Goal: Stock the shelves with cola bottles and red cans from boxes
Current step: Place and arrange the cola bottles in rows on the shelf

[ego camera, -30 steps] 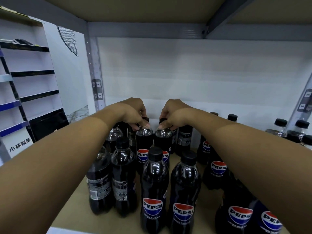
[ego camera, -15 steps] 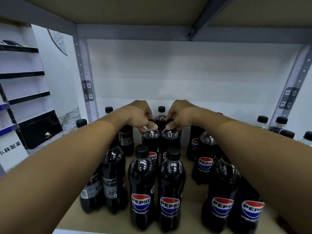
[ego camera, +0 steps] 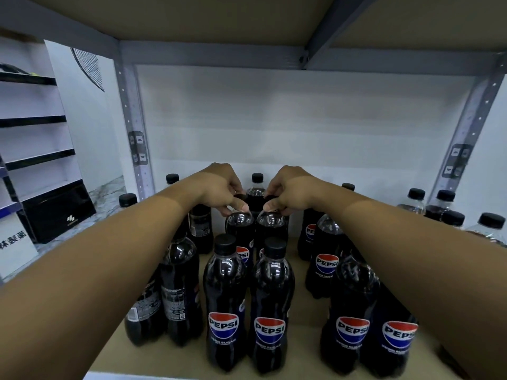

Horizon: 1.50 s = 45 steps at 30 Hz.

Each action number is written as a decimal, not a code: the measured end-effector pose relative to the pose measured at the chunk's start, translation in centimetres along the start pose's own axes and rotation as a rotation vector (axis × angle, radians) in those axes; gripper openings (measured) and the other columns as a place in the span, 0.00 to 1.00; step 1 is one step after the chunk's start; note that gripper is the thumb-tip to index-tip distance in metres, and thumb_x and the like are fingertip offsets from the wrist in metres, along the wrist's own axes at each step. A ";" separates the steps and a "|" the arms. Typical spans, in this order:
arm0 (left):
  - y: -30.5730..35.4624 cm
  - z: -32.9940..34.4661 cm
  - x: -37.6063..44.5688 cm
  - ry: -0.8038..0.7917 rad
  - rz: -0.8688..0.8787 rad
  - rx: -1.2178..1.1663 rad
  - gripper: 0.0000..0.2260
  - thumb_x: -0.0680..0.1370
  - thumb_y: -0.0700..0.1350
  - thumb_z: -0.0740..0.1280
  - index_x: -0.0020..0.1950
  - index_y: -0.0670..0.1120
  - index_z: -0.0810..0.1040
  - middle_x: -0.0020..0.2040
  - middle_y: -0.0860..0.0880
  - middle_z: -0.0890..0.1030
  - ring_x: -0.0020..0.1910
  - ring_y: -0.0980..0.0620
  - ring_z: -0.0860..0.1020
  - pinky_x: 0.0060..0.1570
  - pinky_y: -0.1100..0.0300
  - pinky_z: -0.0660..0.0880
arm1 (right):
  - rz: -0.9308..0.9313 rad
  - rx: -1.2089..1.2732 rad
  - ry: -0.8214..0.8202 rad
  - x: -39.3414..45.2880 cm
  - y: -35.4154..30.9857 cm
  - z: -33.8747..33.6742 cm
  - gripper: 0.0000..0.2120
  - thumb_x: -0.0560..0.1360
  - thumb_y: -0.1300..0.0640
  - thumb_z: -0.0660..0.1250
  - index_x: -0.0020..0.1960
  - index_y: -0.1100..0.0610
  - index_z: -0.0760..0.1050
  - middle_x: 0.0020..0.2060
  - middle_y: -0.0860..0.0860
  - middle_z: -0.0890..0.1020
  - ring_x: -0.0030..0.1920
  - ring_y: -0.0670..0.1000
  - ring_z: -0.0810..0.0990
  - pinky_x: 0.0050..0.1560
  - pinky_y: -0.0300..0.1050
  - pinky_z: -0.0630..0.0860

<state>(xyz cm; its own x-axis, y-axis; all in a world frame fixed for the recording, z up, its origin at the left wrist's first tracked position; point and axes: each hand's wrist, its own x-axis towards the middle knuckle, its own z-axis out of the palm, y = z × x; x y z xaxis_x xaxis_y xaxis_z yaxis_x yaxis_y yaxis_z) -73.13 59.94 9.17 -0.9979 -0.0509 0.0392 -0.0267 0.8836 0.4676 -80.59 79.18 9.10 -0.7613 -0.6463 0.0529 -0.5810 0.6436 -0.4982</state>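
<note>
Both hands reach deep into the shelf, side by side over its middle. Left hand (ego camera: 219, 192) curls its fingers and thumb round the cap of the left middle bottle (ego camera: 239, 229); right hand (ego camera: 288, 192) does the same on the cap of the right middle bottle (ego camera: 270, 229). Both caps are hidden under the fingers, so how firm the grip is I cannot quite tell, but the thumbs press at the necks. These two cola bottles stand upright and touch one another, in the second row from the shelf's front edge.

Just in front of them, near the front edge, stand two more upright bottles, the front left bottle (ego camera: 225, 305) and the front right bottle (ego camera: 273, 305), both with black caps and labels facing out. Behind the held pair, near the back wall, a back bottle (ego camera: 257, 187) shows between the two hands.

Toward the left edge of the shelf board (ego camera: 301, 292) a cluster of left bottles (ego camera: 178, 286) stands partly behind the left forearm, their labels turned away. Toward the right edge a group of right bottles (ego camera: 351, 311) stands under the right forearm, labels facing front. In the far right corner stand clear bottles (ego camera: 491, 229) with black caps; their contents look pale and are hard to make out.

Beyond the left upright post (ego camera: 134, 138), a white display rack (ego camera: 35, 138) stands apart from the shelf.
</note>
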 end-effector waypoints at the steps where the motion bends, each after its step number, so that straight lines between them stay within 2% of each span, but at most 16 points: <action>1: -0.1 -0.1 0.0 -0.010 0.000 -0.013 0.21 0.72 0.49 0.81 0.62 0.43 0.82 0.45 0.51 0.87 0.38 0.52 0.87 0.57 0.58 0.81 | 0.002 0.017 0.005 0.0 0.1 0.1 0.19 0.71 0.58 0.79 0.60 0.61 0.82 0.49 0.56 0.86 0.43 0.55 0.88 0.51 0.50 0.85; 3: -0.2 -0.1 0.1 -0.020 0.011 -0.018 0.21 0.72 0.48 0.81 0.61 0.42 0.83 0.44 0.50 0.87 0.39 0.50 0.88 0.57 0.56 0.82 | 0.008 0.052 0.013 0.2 0.3 0.2 0.19 0.71 0.58 0.80 0.60 0.61 0.82 0.48 0.56 0.86 0.44 0.57 0.88 0.52 0.52 0.84; 7: -0.3 -0.1 0.1 -0.014 0.018 -0.020 0.21 0.72 0.49 0.80 0.62 0.42 0.83 0.45 0.50 0.87 0.39 0.50 0.88 0.55 0.59 0.81 | 0.018 0.096 -0.004 0.2 0.6 0.2 0.18 0.71 0.58 0.79 0.59 0.60 0.82 0.47 0.56 0.87 0.46 0.57 0.87 0.54 0.53 0.84; 12: -0.2 -0.2 0.1 -0.024 0.009 -0.006 0.23 0.73 0.52 0.80 0.64 0.45 0.81 0.44 0.56 0.82 0.38 0.51 0.87 0.53 0.64 0.79 | 0.036 0.147 -0.012 0.0 0.6 0.1 0.17 0.71 0.58 0.79 0.59 0.59 0.82 0.47 0.55 0.87 0.48 0.56 0.87 0.54 0.53 0.84; 17: -0.9 -0.1 0.3 -0.034 0.010 -0.010 0.25 0.72 0.54 0.80 0.66 0.46 0.81 0.47 0.55 0.84 0.40 0.51 0.88 0.59 0.57 0.80 | 0.039 0.171 -0.021 -0.5 0.4 0.1 0.17 0.71 0.59 0.79 0.59 0.60 0.82 0.48 0.56 0.87 0.48 0.56 0.87 0.54 0.51 0.84; 21: -1.0 -0.1 0.2 -0.063 0.011 -0.042 0.24 0.73 0.53 0.79 0.65 0.45 0.79 0.52 0.50 0.83 0.40 0.51 0.87 0.49 0.55 0.85 | 0.042 0.170 -0.059 -0.6 -0.1 -0.2 0.17 0.72 0.57 0.78 0.60 0.60 0.81 0.50 0.56 0.86 0.50 0.53 0.86 0.53 0.49 0.84; 25: -0.9 -0.8 1.2 -0.065 0.008 -0.043 0.20 0.72 0.63 0.76 0.56 0.51 0.84 0.50 0.50 0.86 0.42 0.52 0.87 0.50 0.52 0.85 | 0.065 0.171 -0.095 -0.2 -0.3 -1.1 0.16 0.75 0.53 0.76 0.59 0.59 0.81 0.51 0.55 0.84 0.51 0.53 0.85 0.48 0.48 0.85; 27: -0.8 -1.3 2.1 -0.015 0.029 -0.023 0.17 0.74 0.63 0.74 0.54 0.52 0.84 0.49 0.51 0.87 0.43 0.52 0.87 0.49 0.52 0.84 | 0.057 0.142 -0.027 0.5 0.1 -1.7 0.14 0.77 0.51 0.74 0.56 0.60 0.82 0.49 0.56 0.85 0.48 0.54 0.86 0.44 0.46 0.85; 31: -0.1 -2.1 4.7 0.102 0.095 0.098 0.09 0.80 0.52 0.73 0.53 0.47 0.85 0.47 0.49 0.86 0.42 0.54 0.84 0.45 0.57 0.83 | 0.038 0.062 0.213 3.0 1.4 -3.3 0.10 0.76 0.56 0.74 0.51 0.63 0.83 0.44 0.58 0.86 0.40 0.55 0.87 0.41 0.42 0.84; 33: 0.2 -2.4 6.5 0.119 0.086 0.163 0.12 0.79 0.53 0.73 0.56 0.47 0.85 0.50 0.48 0.85 0.45 0.52 0.82 0.47 0.58 0.79 | 0.039 -0.104 0.258 4.5 2.0 -4.0 0.13 0.76 0.54 0.75 0.54 0.63 0.83 0.48 0.57 0.86 0.46 0.55 0.86 0.46 0.41 0.81; 35: 0.5 -2.3 8.4 0.110 0.051 0.194 0.17 0.78 0.55 0.74 0.61 0.46 0.84 0.56 0.47 0.84 0.50 0.49 0.80 0.53 0.56 0.77 | 0.059 -0.230 0.246 6.0 2.4 -4.1 0.20 0.74 0.50 0.76 0.58 0.64 0.82 0.55 0.58 0.84 0.56 0.57 0.82 0.56 0.46 0.79; 37: 0.7 -1.9 9.9 0.092 0.016 0.226 0.21 0.77 0.56 0.74 0.65 0.44 0.81 0.60 0.46 0.83 0.55 0.46 0.81 0.58 0.53 0.78 | 0.086 -0.290 0.198 7.4 3.0 -4.0 0.25 0.74 0.46 0.76 0.61 0.65 0.79 0.58 0.59 0.83 0.59 0.58 0.80 0.61 0.51 0.77; 39: 0.7 -1.3 11.2 0.063 -0.014 0.305 0.25 0.78 0.58 0.73 0.68 0.43 0.79 0.63 0.45 0.81 0.61 0.44 0.79 0.62 0.50 0.77 | 0.097 -0.326 0.152 8.4 3.6 -3.7 0.27 0.74 0.44 0.75 0.63 0.64 0.77 0.59 0.58 0.81 0.60 0.58 0.79 0.62 0.52 0.77; 41: 0.5 -0.8 12.2 0.030 -0.037 0.373 0.26 0.78 0.59 0.72 0.67 0.42 0.79 0.62 0.44 0.82 0.60 0.44 0.80 0.60 0.50 0.77 | 0.083 -0.352 0.124 9.2 4.0 -3.5 0.26 0.74 0.44 0.75 0.61 0.64 0.78 0.56 0.58 0.82 0.57 0.58 0.80 0.60 0.51 0.78; 43: 0.4 -0.6 12.9 0.010 -0.048 0.388 0.23 0.79 0.59 0.71 0.61 0.40 0.82 0.52 0.43 0.85 0.50 0.46 0.83 0.48 0.55 0.78 | 0.063 -0.392 0.116 9.9 4.4 -3.5 0.21 0.75 0.45 0.74 0.52 0.64 0.79 0.46 0.58 0.83 0.45 0.56 0.81 0.52 0.50 0.79; 45: 0.7 -0.4 13.4 0.017 -0.052 0.391 0.21 0.79 0.57 0.71 0.54 0.38 0.84 0.42 0.43 0.85 0.40 0.48 0.83 0.39 0.59 0.75 | 0.071 -0.427 0.109 10.4 4.6 -3.5 0.20 0.75 0.46 0.74 0.48 0.64 0.80 0.40 0.58 0.83 0.34 0.53 0.76 0.48 0.51 0.79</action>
<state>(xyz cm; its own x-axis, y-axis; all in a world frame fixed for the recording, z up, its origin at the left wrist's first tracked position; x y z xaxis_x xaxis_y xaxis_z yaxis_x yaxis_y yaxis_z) -86.49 59.67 10.41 -0.9936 -0.1049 0.0408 -0.1006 0.9901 0.0975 -92.17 76.87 10.42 -0.8164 -0.5619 0.1336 -0.5753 0.8115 -0.1027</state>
